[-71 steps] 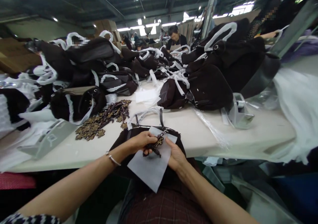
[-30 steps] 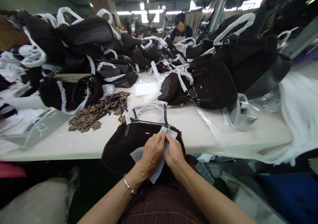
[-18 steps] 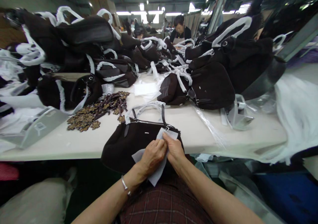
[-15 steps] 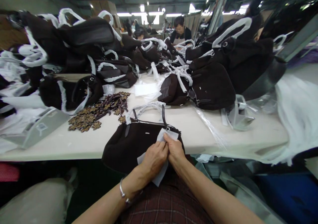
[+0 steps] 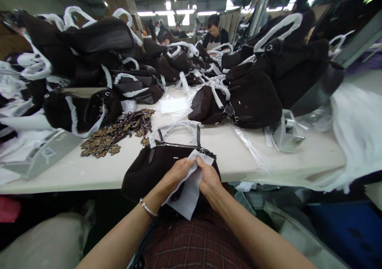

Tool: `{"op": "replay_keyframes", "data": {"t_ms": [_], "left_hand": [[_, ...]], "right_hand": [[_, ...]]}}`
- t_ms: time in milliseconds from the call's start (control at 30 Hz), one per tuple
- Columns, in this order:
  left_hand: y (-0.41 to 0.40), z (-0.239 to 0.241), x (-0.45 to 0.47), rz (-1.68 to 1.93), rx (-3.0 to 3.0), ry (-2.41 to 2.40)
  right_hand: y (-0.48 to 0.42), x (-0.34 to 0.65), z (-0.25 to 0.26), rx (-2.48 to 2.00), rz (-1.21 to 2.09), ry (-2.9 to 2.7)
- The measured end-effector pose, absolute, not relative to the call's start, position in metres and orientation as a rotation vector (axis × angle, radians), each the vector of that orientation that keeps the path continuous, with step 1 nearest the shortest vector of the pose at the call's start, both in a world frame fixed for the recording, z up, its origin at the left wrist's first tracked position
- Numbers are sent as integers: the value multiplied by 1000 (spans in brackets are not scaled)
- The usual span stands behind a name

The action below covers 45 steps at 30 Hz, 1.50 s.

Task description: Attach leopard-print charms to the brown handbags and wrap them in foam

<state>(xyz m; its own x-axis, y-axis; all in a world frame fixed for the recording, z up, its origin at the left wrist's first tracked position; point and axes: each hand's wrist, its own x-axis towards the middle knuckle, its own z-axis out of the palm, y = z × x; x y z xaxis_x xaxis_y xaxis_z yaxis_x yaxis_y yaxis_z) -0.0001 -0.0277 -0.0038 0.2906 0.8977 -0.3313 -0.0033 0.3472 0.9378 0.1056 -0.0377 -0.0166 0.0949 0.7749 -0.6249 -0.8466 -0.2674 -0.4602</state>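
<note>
A dark brown handbag point(image 5: 149, 169) hangs over the near edge of the white table point(image 5: 232, 149), its strap wrapped in white. My left hand point(image 5: 176, 172) and my right hand point(image 5: 209, 177) meet at the bag's right end. Both pinch a sheet of white wrapping tissue point(image 5: 188, 193) that is folded round something by the strap ring; the thing inside is hidden. A bangle sits on my left wrist.
A heap of patterned brown charms point(image 5: 119, 135) lies left of the bag. Piles of dark handbags point(image 5: 250, 98) with white-wrapped straps cover the table behind. A grey plastic stand point(image 5: 41, 155) is at left, white fabric point(image 5: 358, 129) at right. Other people work far behind.
Earlier the dark charm lay bare on the tissue between my hands. The tissue has since been folded over it, and my left hand has slid to the sheet's left edge.
</note>
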Motion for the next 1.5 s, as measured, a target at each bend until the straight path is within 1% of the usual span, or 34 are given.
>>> {"op": "replay_keyframes", "data": {"t_ms": [100,167,233,300,333,367,400,467,533,600,700,800,867,1000,1100,1167,1367,1500], "left_hand": [[-32,-4,6,823,912,1068],[-31,-3,5,862,868,1085],[-29,-1,2,878,831,1091],[-26,-1,-2,853,798,1072],[-25,0,-4,833,784,1060],[-24,0,-6,814,775,1050],[-24,0,-7,795,770,1043],[-23,0,-9,763,767,1022],[-22,0,-10,745,762,978],[-22,-1,-10,747,748,946],[-21,-2,-11,756,737,943],[-21,-1,-12,756,757,910],[-23,0,-11,770,787,910],[-28,7,-9,815,799,906],[-31,9,-9,834,815,887],[-32,6,-11,828,885,914],[-32,-4,-17,806,1124,978],[-30,-4,-16,770,1340,1028]], "right_hand": [[-39,101,-14,-1021,1512,78],[-43,104,-8,-1044,1506,-43],[-52,118,0,-1042,1594,-340],[-64,142,8,-1069,1720,-777],[-70,156,10,-1128,1709,-1003],[-75,170,12,-1213,1605,-1221],[-78,184,14,-1298,1411,-1425],[-78,204,16,-1361,875,-1773],[-69,213,17,-1273,422,-2027],[-55,213,19,-1126,178,-2191],[-32,206,25,-864,42,-2304],[-14,199,34,-662,59,-2377],[-5,195,41,-609,144,-2409],[12,187,45,-683,507,-2363],[19,181,37,-809,774,-2192],[20,179,28,-876,893,-2054],[18,182,16,-1056,990,-1915],[30,187,19,-1002,1068,-2148]]}}
